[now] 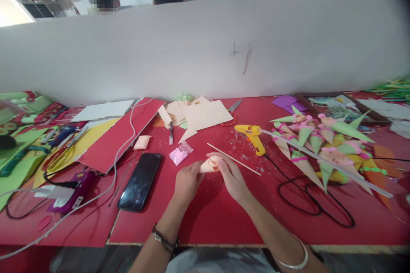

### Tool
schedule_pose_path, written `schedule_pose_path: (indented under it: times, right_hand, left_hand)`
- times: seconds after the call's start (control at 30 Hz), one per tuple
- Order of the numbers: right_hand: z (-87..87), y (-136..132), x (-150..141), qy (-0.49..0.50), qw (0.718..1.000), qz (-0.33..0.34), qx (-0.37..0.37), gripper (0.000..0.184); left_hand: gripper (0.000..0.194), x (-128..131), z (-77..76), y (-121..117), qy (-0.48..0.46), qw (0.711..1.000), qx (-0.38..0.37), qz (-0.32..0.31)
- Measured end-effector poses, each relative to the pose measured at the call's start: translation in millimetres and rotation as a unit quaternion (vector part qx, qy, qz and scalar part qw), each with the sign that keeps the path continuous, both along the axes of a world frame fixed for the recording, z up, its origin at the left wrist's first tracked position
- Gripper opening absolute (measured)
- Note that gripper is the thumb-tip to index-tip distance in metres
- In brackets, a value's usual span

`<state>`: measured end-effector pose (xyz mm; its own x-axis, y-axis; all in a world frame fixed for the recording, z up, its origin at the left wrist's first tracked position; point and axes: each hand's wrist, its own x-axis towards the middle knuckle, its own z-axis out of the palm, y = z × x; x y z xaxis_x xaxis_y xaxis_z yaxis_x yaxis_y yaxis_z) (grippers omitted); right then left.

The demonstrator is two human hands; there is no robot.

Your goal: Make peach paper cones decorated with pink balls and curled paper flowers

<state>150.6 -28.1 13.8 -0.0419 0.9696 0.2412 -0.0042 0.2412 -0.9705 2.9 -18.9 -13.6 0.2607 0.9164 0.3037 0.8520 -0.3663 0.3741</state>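
Between my two hands, above the red table, is a rolled piece of peach paper (210, 164). My left hand (188, 181) is closed around its left end. On the other end, the fingers of my right hand (233, 179) press against the paper's folds. A thin wooden stick (246, 165) lies just behind my right hand. Beyond my left hand rests a small clear bag of pink material (181, 152). A yellow glue gun (253, 136) with a long clear glue stick lies to the right.
A black phone (140, 182) and a purple power strip (72, 192) lie at left. Peach paper sheets (208, 115) and scissors (235, 106) are at the back. Several paper cones (307, 136) pile up at right, near the glue gun's black cord (317, 211). A white partition (192, 55) stands behind.
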Motion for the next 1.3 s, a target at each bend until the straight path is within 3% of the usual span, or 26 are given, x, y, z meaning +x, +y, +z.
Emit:
schedule_pose_path:
  times: [0.17,0.37,0.53,0.63,0.77,0.9,0.97,1.07,1.23,1.3]
  right_hand:
    - [-2.6,2,-1,0.042,0.998,-0.001,-0.036,0.028]
    - [-2.3,3,0,0.049,0.998,0.011,-0.045,0.028]
    - [-2.8,1,-2,0.074,0.993,0.07,-0.051,0.032]
    - [-5.8,1,-3,0.078,0.991,0.073,-0.084,0.028]
    - [-6.8,1,-3,0.038,0.997,0.035,-0.06,0.018]
    - [-4.6,0,-4,0.028,0.997,0.058,-0.042,0.027]
    - [-4.6,-1,-5,0.022,0.995,0.088,-0.045,0.029]
    - [-6.8,-1,-6,0.015,0.993,0.101,-0.057,0.016]
    - [-10.1,4,-6,0.084,0.991,0.022,-0.102,0.02]
    - [-10.2,5,-6,0.096,0.988,0.023,-0.115,0.022]
  left_hand:
    - [0.026,0,0.5,-2,-0.041,0.999,0.002,-0.029]
    - [0.024,2,1.3,-2,-0.042,0.998,-0.01,-0.037]
    - [0.006,6,3.7,-4,-0.123,0.985,-0.088,-0.079]
    - [0.013,7,5.6,-5,-0.16,0.972,-0.119,-0.12]
    - [0.02,4,3.8,-3,-0.101,0.98,-0.096,-0.139]
    - [0.018,1,0.8,1,-0.083,0.981,-0.065,-0.164]
    - [0.018,1,2.0,1,-0.128,0.969,-0.099,-0.187]
    - [0.017,3,6.6,-2,-0.198,0.946,-0.146,-0.21]
    - [0.025,2,9.6,-3,-0.22,0.937,-0.195,-0.189]
    - [0.032,0,7.9,-3,-0.235,0.924,-0.231,-0.194]
